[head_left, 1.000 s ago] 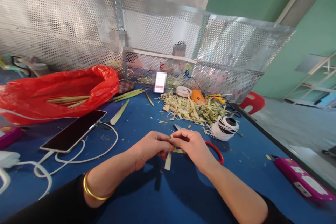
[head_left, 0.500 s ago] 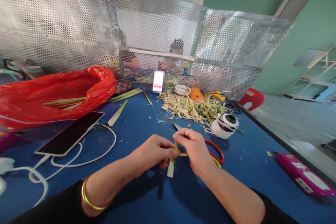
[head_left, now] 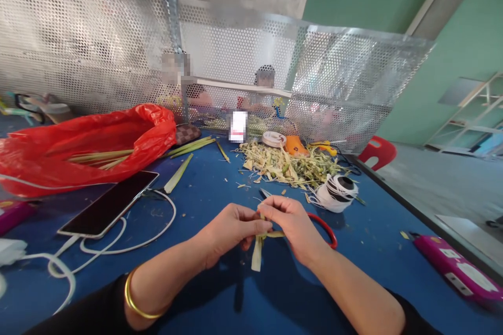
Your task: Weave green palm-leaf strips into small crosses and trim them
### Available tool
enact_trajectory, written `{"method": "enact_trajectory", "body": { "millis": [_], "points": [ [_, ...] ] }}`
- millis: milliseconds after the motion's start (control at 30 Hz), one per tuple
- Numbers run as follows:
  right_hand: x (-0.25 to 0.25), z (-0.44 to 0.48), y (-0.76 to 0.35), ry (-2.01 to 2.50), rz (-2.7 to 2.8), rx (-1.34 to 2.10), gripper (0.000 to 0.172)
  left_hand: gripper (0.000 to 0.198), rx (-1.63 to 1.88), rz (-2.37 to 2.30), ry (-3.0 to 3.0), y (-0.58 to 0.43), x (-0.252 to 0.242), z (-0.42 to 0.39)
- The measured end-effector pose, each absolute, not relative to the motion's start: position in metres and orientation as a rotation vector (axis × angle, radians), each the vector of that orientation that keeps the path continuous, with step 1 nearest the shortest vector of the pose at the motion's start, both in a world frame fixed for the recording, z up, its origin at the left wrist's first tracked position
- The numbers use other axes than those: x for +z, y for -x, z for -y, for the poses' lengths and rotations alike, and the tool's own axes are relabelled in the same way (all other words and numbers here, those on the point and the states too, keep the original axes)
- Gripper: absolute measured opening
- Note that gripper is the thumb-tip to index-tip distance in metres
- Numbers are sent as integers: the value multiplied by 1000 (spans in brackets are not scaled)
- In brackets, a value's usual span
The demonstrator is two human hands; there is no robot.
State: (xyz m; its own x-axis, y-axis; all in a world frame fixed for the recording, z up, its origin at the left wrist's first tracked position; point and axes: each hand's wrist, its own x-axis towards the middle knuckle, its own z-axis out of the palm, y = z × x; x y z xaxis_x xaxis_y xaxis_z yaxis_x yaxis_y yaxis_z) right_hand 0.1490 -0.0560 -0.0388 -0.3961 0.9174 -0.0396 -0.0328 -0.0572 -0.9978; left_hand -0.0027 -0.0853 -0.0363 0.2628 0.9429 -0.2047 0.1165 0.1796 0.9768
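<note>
My left hand point(head_left: 238, 225) pinches a folded strip of pale green leaf point(head_left: 257, 256) between thumb and fingers, just above the blue table. One broad end of the strip hangs down below the thumb, and a narrow yellowish piece sticks out sideways toward the right. My right hand point(head_left: 288, 222) is closed on the upper part of the same leaf strip, close against the left fingertips. How the strip is folded between the fingers is hidden. Partly behind my right hand lie scissors point(head_left: 323, 227) with a red handle, their blade tip showing beyond the knuckles.
A heap of leaf scraps point(head_left: 288, 165) lies ahead, beside a spool of white cord point(head_left: 337, 193). At left are a red plastic bag point(head_left: 153, 133) holding long leaves, a phone point(head_left: 110, 204) and a white cable point(head_left: 173, 214). A purple power strip point(head_left: 456, 267) lies right. People sit behind the perforated screen point(head_left: 231, 36).
The view has tilted slightly, so things sit a little lower. Both hands stay together on the leaf strip; more of the narrow sideways piece shows between them.
</note>
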Motion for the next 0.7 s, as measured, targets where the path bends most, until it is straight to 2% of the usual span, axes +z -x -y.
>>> {"method": "enact_trajectory", "body": {
  "millis": [167, 367, 600, 700],
  "points": [
    [-42, 60, -145, 1069, 1433, 1326, 18, 28, 801, -1223, -1323, -4, -39, 90],
    [-43, 56, -147, 1063, 1478, 1208, 16, 31, 791, -1277, -1309, -8, -36, 95],
    [-20, 60, -165, 938, 1694, 492, 18, 43, 1112, -1307, -1107, 3, -23, 91],
    [-21, 67, -162, 985, 1912, 603, 26, 43, 1145, -1267, -1052, 6, -21, 91]
  ]
}}
